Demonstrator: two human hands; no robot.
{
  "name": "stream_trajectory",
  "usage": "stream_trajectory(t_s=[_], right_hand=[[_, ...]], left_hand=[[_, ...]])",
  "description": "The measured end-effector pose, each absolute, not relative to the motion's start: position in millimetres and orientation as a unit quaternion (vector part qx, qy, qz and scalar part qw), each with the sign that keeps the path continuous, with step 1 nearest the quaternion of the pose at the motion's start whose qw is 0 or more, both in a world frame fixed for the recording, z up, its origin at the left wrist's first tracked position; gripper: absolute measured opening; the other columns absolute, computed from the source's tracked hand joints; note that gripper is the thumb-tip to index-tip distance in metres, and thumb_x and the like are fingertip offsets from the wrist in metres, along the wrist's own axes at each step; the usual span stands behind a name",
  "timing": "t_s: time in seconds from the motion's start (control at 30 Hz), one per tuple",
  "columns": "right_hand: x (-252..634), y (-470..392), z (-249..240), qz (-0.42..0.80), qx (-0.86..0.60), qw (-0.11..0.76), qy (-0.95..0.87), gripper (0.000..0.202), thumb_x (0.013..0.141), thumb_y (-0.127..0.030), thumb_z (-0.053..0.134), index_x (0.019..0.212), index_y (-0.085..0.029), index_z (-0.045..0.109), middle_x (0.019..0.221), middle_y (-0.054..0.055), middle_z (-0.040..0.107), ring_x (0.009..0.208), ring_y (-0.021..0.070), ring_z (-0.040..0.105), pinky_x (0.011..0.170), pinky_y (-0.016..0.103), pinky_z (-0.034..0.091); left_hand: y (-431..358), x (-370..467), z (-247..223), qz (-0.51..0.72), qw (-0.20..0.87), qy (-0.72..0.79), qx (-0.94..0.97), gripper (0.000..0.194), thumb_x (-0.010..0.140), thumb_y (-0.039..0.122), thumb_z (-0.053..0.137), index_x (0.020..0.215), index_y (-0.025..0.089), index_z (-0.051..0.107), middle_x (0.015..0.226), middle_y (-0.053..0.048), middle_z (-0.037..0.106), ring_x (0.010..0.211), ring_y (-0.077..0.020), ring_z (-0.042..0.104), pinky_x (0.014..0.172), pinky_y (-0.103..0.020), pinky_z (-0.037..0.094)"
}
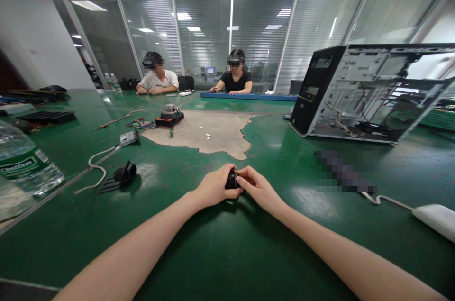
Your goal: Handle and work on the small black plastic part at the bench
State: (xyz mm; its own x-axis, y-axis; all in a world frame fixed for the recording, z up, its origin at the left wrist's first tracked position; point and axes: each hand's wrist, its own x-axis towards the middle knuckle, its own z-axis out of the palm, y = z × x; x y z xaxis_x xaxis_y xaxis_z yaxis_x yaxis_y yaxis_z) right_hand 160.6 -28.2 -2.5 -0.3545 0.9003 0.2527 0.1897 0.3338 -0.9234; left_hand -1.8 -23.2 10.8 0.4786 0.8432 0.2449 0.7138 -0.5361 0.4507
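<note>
A small black part (232,179) is held between my two hands just above the green table (213,253), in the middle of the view. My left hand (217,184) wraps round it from the left, thumb below and fingers above. From the right, my right hand (256,187) pinches its edge with thumb and fingers. Much of the part is hidden by my fingers, so its full shape cannot be made out. To the left lies a black plastic piece with a round end and flat slats (124,175).
An open computer case (373,97) stands at the right, near a white power brick (435,218) with a cable. A water bottle (26,163) is at the left. Beyond lie a heatsink fan (170,114) and circuit boards (142,123). Two people sit across the table.
</note>
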Motion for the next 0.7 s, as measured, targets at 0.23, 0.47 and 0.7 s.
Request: stream_trajectory(t_s=[0.23, 0.47, 0.7], right_hand=[[155, -26, -3, 0.43, -0.401, 0.421, -0.69, 0.017, 0.076, -0.031, 0.051, 0.088, -0.019, 0.053, 0.083, 0.002, 0.061, 0.082, 0.0165, 0.058, 0.078, 0.033, 0.045], [153, -28, -5, 0.44, -0.381, 0.412, -0.701, 0.021, 0.076, -0.03, 0.051, 0.094, -0.019, 0.052, 0.091, 0.003, 0.059, 0.088, 0.0171, 0.057, 0.085, 0.035, 0.043], [153, -25, -4, 0.451, -0.381, 0.392, -0.705, 0.019, 0.077, -0.029, 0.049, 0.095, -0.021, 0.05, 0.091, 0.003, 0.059, 0.086, 0.0169, 0.057, 0.081, 0.035, 0.045]], left_hand=[[-23, -8, 20, 0.204, 0.191, 0.456, 0.845, 0.063, 0.058, 0.046, 0.065, 0.11, 0.022, 0.038, 0.097, -0.005, 0.056, 0.085, -0.0243, 0.058, 0.07, -0.032, 0.044], [-26, -12, 20, 0.206, 0.192, 0.465, 0.839, 0.06, 0.06, 0.047, 0.063, 0.108, 0.022, 0.038, 0.093, -0.003, 0.056, 0.08, -0.0225, 0.058, 0.066, -0.031, 0.044], [-23, -16, 20, 0.198, 0.22, 0.446, 0.845, 0.061, 0.06, 0.046, 0.063, 0.11, 0.021, 0.037, 0.095, -0.004, 0.055, 0.082, -0.0218, 0.057, 0.067, -0.031, 0.044]])
